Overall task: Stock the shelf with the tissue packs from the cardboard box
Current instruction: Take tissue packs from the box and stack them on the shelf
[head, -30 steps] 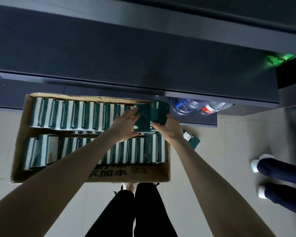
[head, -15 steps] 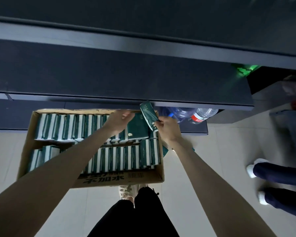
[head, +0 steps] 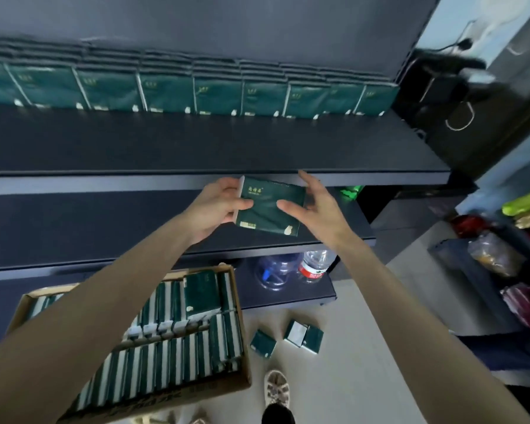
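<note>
A dark green tissue pack is up in front of the shelf edge, flat face toward me. My left hand grips its left side, thumb across the front. On the pack's right edge rests my right hand, fingers spread and nearly straight, thumb on the front. The cardboard box sits on the floor at lower left, filled with several green-and-white packs standing on edge. The dark shelf above carries a row of stacked green packs along its back.
Three loose packs lie on the floor right of the box. Water bottles stand on the bottom shelf. A lower shelf board runs behind my hands. Bagged goods fill a rack at right. My foot is below.
Both hands rose from the box with a pack to the height of the shelf edge. My view tilted up, so the stocked shelf now shows.
</note>
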Demonstrator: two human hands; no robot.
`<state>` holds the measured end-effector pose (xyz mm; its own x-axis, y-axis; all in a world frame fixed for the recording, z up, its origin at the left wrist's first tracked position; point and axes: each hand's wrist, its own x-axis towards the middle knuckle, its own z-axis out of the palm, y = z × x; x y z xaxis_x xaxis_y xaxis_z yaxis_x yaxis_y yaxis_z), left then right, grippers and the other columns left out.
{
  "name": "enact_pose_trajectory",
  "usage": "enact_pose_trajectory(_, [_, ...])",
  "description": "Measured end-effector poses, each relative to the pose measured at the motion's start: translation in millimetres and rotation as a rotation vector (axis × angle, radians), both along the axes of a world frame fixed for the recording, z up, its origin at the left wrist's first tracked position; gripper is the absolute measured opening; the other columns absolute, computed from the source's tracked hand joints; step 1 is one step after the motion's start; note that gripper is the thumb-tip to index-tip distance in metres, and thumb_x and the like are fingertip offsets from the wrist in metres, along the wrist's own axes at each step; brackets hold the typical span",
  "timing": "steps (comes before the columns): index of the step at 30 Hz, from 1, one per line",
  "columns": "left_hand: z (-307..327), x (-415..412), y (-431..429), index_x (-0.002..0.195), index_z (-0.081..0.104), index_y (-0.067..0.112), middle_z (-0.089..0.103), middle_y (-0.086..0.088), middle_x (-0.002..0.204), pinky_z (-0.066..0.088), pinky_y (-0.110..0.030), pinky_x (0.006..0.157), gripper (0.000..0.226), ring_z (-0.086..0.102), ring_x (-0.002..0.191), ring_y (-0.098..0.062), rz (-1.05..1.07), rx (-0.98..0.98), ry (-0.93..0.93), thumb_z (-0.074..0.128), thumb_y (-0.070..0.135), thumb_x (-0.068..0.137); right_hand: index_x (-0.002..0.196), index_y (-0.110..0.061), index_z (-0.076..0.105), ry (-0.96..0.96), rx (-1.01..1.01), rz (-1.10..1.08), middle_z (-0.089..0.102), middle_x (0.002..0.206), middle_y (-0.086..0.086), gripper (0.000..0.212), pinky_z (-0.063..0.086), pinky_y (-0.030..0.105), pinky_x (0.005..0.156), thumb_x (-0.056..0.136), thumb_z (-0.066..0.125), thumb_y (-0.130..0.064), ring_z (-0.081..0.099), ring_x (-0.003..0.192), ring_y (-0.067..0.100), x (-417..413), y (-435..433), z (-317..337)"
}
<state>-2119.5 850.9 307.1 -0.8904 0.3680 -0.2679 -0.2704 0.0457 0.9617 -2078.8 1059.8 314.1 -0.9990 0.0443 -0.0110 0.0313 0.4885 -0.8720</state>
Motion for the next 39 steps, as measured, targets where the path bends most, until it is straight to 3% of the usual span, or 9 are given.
enact_pose_trajectory(5, [34,-23,56,0.115,0.053,0.008,0.065,-0.008,0.110,0.053,-0.026,0.086,0.039,0.064,0.101,-0.018,-0.071,-0.058,0.221,0.066,-0.006,0.082,0.106,-0.017,0.064,0.017,0.114,0.078,0.067,0.100,-0.003,0.037,0.051,0.034,0.093,0.073,0.081,-0.011,0.065,0.096,0.017,-37,59,53])
enact_pose_trajectory(8, [49,-48,98,0.110,0.055,0.009,0.062,-0.008,0.103,0.050,-0.016,0.078,0.040,0.061,0.094,-0.017,-0.039,-0.236,0.401,0.073,-0.002,0.077,0.095,-0.018,0.064,0.074,0.259,0.083,0.063,0.084,-0.009,0.032,0.049,0.012,0.073,0.070,0.083,-0.011,0.061,0.081,0.013,-60,97,74])
enact_pose_trajectory(10, [56,-67,130,0.106,0.055,0.010,0.058,-0.005,0.095,0.049,-0.014,0.074,0.039,0.059,0.088,-0.016,-0.014,-0.297,0.475,0.076,0.001,0.075,0.103,-0.016,0.062,0.093,0.387,0.110,0.061,0.087,-0.008,0.038,0.045,0.009,0.068,0.071,0.082,-0.012,0.058,0.081,0.011,-81,121,84])
enact_pose_trajectory(12, [59,-87,160,0.106,0.055,0.010,0.057,-0.002,0.093,0.049,-0.016,0.076,0.040,0.059,0.087,-0.017,0.015,-0.323,0.519,0.078,0.003,0.073,0.108,-0.018,0.060,0.107,0.486,0.160,0.062,0.092,-0.007,0.043,0.049,0.023,0.080,0.071,0.082,-0.015,0.060,0.087,0.014,-105,145,90])
enact_pose_trajectory(16, [62,-127,208,0.127,0.050,0.008,0.058,-0.008,0.117,0.046,-0.028,0.093,0.060,0.056,0.105,-0.019,0.033,-0.463,0.578,0.078,0.008,0.075,0.103,-0.021,0.059,0.087,0.626,0.140,0.060,0.089,-0.006,0.038,0.048,0.032,0.083,0.072,0.082,-0.021,0.060,0.089,0.018,-158,191,97])
enact_pose_trajectory(21, [62,-184,234,0.145,0.033,0.013,0.036,-0.011,0.147,0.033,-0.042,0.110,0.076,0.037,0.133,-0.028,0.031,-0.835,0.697,0.073,0.022,0.081,0.125,-0.017,0.057,0.078,0.698,0.072,0.061,0.121,0.002,0.055,0.045,0.040,0.097,0.075,0.080,-0.024,0.055,0.114,0.023,-216,232,98])
enact_pose_trajectory(26, [72,-233,250,0.149,0.022,0.014,0.026,-0.007,0.150,0.020,-0.046,0.111,0.085,0.025,0.138,-0.028,0.013,-1.269,0.886,0.070,0.034,0.082,0.129,-0.019,0.056,0.146,0.817,0.055,0.044,0.135,0.004,0.059,0.030,0.042,0.108,0.075,0.079,-0.029,0.029,0.130,0.026,-268,244,91])
enact_pose_trajectory(33, [66,-290,254,0.151,-0.003,0.008,-0.004,-0.007,0.160,0.002,-0.046,0.119,0.113,-0.002,0.147,-0.025,-0.158,-1.506,0.851,0.076,0.038,0.076,0.132,-0.025,0.055,0.110,0.881,0.090,0.024,0.151,0.004,0.064,0.020,0.044,0.112,0.074,0.079,-0.034,0.017,0.137,0.029,-321,241,79])
enact_pose_trajectory(39, [55,-310,255,0.150,-0.011,0.009,-0.013,-0.007,0.159,-0.002,-0.048,0.118,0.110,-0.009,0.147,-0.023,-0.229,-1.562,0.797,0.071,0.033,0.082,0.129,-0.020,0.054,0.143,0.898,0.095,0.031,0.139,0.005,0.061,0.023,0.040,0.110,0.075,0.077,-0.033,0.023,0.131,0.027,-342,242,67])
